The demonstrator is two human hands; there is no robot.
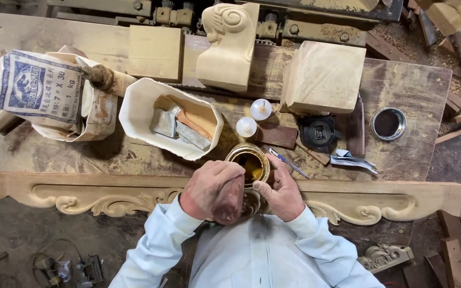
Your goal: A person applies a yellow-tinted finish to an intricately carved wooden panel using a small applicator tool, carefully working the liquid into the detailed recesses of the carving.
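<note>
My left hand (209, 186) is closed around a dark reddish-brown block of wood (229, 201), held over the middle of a long carved wooden panel (102, 200). My right hand (278, 189) hovers beside it with the fingers curled, touching the rim of an open round tin (247, 162) of amber-brown liquid. What the right fingers pinch, if anything, is hidden. The carved panel runs across the near edge of the workbench (412, 85), with scroll ornament at both sides.
A white tub (134, 114) holds brushes and scrapers. Two small white squeeze bottles (254, 118), a blue pen (286, 161), a black device (318, 132), a tin lid (388, 124), wooden blocks (324, 77), a carved corbel (229, 45) and a printed bag (38, 88) crowd the bench.
</note>
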